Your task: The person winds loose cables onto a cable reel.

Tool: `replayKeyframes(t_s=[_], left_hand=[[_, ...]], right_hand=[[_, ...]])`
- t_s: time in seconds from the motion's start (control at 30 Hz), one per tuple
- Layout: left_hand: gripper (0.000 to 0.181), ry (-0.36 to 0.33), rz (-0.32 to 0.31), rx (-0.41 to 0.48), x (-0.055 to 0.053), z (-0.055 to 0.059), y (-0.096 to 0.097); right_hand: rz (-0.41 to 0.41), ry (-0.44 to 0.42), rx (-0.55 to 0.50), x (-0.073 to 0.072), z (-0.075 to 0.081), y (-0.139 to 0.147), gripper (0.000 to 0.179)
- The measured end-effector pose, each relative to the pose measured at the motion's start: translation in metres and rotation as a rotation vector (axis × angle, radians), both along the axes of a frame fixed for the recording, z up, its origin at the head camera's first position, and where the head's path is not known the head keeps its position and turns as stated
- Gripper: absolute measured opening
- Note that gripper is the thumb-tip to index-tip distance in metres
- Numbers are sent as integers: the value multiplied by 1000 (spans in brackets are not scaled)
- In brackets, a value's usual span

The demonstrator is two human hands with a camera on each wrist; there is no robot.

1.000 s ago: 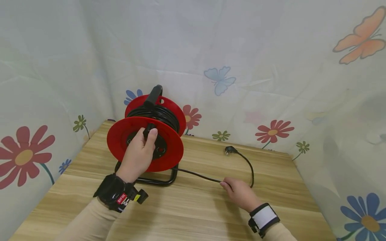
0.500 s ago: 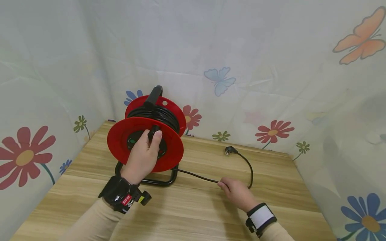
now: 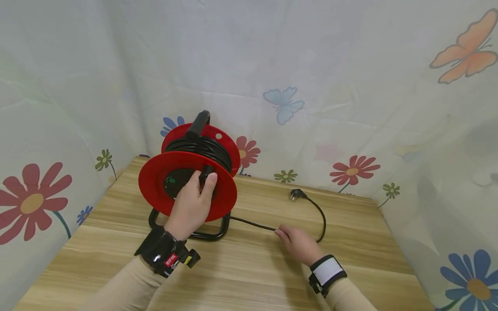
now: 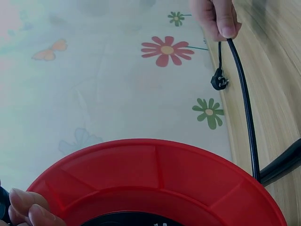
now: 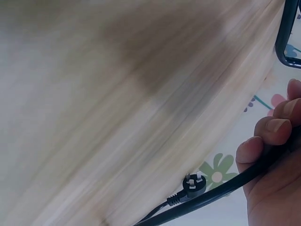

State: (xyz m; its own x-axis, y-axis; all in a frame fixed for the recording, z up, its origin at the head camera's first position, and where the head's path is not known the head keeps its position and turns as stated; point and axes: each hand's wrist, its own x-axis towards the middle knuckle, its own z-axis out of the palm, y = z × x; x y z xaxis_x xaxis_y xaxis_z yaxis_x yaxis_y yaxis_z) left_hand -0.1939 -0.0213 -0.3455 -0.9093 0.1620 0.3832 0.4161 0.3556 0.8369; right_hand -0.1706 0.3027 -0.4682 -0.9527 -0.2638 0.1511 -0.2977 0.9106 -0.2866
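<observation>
A red cable reel (image 3: 151, 181) stands at the left of the wooden table, black cable (image 3: 202, 147) wound between its two discs. My left hand (image 3: 192, 203) grips the black crank knob (image 3: 206, 172) on the front disc. From the reel's lower right a length of cable (image 3: 253, 223) runs to my right hand (image 3: 299, 244), which holds it between thumb and curled fingers. Beyond that hand the cable bends back to a black three-pin plug (image 3: 297, 194) lying near the table's back edge. The right wrist view shows the cable (image 5: 221, 190) passing through the fingers.
The reel rests on a black tubular stand (image 3: 210, 236) with a carrying handle (image 3: 198, 125) on top. A fabric backdrop (image 3: 249, 65) printed with flowers and butterflies encloses the table (image 3: 233, 276) at the back and sides.
My left hand has shifted right with the crank knob, and the front disc has turned clockwise. My right hand has moved slightly left toward the reel, still holding the cable.
</observation>
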Motion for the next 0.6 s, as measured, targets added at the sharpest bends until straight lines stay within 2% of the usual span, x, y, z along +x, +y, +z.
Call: replayKeyframes(t_s=[0.23, 0.6], left_hand=[[39, -23, 0, -1, 2, -3, 5], [39, -69, -2, -38, 5, -11, 14]], right_hand=[[-3, -9, -12, -14, -4, -7, 22], [14, 17, 3, -24, -9, -17, 20]])
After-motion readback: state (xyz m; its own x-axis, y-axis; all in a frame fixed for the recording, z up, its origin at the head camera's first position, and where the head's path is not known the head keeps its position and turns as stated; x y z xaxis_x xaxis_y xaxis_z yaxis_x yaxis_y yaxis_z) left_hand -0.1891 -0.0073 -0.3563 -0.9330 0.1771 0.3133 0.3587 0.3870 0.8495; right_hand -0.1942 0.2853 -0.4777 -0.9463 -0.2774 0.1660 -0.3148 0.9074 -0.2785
